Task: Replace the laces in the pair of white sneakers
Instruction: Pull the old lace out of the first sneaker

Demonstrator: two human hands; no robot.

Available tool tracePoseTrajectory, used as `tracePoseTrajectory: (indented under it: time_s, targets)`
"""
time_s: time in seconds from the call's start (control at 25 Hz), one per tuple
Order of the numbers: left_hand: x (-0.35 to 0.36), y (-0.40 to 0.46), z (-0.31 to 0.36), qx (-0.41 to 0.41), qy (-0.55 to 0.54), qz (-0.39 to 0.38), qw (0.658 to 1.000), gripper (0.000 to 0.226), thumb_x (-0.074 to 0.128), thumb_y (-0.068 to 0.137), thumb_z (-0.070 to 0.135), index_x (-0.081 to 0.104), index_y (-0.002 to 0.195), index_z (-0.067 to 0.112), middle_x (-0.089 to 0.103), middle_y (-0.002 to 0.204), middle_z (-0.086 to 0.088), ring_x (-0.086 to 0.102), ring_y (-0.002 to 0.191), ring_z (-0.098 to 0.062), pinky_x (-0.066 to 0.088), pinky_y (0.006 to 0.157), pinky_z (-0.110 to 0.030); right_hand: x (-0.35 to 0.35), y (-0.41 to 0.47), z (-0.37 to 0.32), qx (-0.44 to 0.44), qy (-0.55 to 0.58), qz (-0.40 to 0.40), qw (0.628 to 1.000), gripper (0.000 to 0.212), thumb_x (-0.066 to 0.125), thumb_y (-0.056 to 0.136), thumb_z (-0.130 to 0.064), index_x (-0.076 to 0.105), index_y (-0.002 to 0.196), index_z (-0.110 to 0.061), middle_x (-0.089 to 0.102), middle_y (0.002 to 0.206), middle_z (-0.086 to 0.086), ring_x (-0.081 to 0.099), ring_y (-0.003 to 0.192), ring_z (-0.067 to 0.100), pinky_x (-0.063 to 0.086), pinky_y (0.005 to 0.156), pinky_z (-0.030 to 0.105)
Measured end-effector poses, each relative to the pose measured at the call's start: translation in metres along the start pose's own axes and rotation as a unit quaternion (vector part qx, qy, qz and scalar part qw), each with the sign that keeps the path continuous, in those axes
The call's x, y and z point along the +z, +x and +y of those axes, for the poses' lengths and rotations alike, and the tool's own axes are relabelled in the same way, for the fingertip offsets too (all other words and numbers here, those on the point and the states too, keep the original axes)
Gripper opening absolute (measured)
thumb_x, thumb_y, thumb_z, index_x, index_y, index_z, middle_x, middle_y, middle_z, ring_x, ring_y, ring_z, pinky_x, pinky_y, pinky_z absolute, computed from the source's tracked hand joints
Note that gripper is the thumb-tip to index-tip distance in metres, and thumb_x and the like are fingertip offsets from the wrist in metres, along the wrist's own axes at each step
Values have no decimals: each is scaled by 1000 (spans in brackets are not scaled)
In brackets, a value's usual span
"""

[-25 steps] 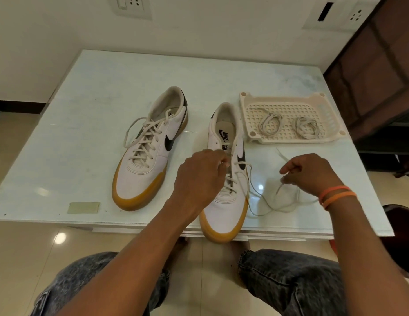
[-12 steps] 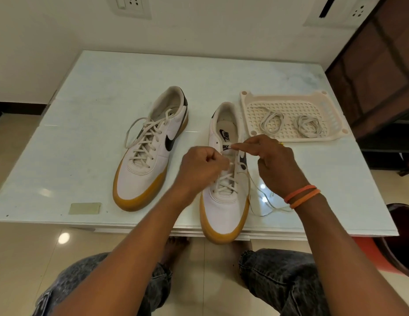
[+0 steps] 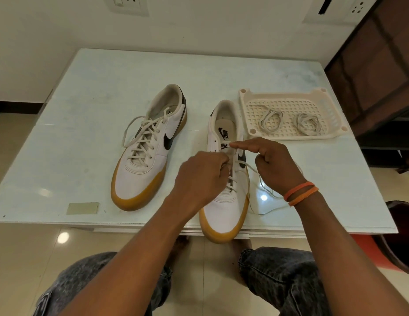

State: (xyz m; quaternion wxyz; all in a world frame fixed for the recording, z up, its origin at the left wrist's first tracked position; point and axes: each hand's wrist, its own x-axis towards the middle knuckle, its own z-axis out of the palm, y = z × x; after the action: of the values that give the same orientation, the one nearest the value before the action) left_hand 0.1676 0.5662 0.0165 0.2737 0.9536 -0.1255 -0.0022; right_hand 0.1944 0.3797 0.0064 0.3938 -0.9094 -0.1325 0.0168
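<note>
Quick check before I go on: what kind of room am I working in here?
Probably a room in a home, not a workshop: a pale table set against a plain wall with switch and socket plates, a glossy tiled floor, and a dark wooden cabinet to the right.

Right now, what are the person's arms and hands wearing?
Both arms are bare, with no sleeves showing. The right hand has two thin orange bands around its wrist, side by side. The left hand and its wrist wear nothing. No rings or a watch can be seen on either.
</note>
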Motion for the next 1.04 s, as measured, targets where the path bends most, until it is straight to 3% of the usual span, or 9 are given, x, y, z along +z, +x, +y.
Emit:
tracePoseTrajectory:
  time_s: [0.24,0.36,0.48,0.56,0.64,0.72,0.8,0.92,1.04]
  targets:
    - [-20,12,-1,-124,-200,-54,970,22,64,86,20,70,75,2,63,59,-8,48,48,-5,43,49,-13,-2,2,2,12,-33,10,999,76,35,77,9,63,111,-53,65,123,-13,52,126,10,41,106,47]
    - [-53,14,-15,-231,-328,-57,914,19,64,87,15,64,72,3,44,43,0,35,38,-9,29,37,-18,-5,1,2,22,-3,-2,1000,77,36,78,16,63,112,-47,65,124,-11,50,128,8,38,111,38]
    - [-79,15,-43,-320,-406,20,856,14,62,82,13,56,72,7,39,53,-3,31,44,-13,25,41,-20,-4,1,0,26,9,-5,1000,79,36,76,15,63,110,-51,65,121,-17,50,128,5,37,111,42]
    - [-74,12,-52,-317,-225,65,919,20,63,80,20,62,75,0,49,58,-8,40,50,-15,32,47,-22,-2,2,0,30,7,-1,1000,82,37,75,15,62,106,-56,66,118,-20,51,125,4,38,108,44]
    - [-59,8,-43,-232,-76,138,960,18,63,80,26,65,81,8,61,67,-4,52,59,-13,41,56,-25,-2,2,-1,32,19,1,999,81,38,75,17,61,107,-54,67,117,-13,53,121,5,40,106,29]
    - [-47,9,-28,-120,-96,159,975,17,60,83,28,61,98,20,58,61,3,54,58,-13,48,61,-29,-1,0,-8,19,38,8,999,71,43,77,19,65,111,-39,67,116,-8,55,116,3,38,101,12]
    - [-33,10,-13,-21,-59,87,994,23,53,90,27,58,112,26,49,53,4,53,56,-14,53,66,-34,-1,-1,-15,-9,23,42,999,53,54,80,14,67,114,-25,67,110,-4,57,105,4,39,95,7]
    - [-14,4,-3,19,30,6,999,31,43,100,30,55,129,29,64,78,4,62,72,-14,48,66,-27,-1,-12,-26,65,5,159,985,8,71,83,-15,70,90,-19,66,83,-5,59,75,3,43,70,7]
    - [-6,4,0,3,-2,2,1000,23,47,99,31,64,114,25,70,94,4,63,78,-11,39,63,-20,9,-38,-33,163,-33,94,982,29,72,78,-48,69,78,-19,64,70,-8,59,67,2,46,64,17]
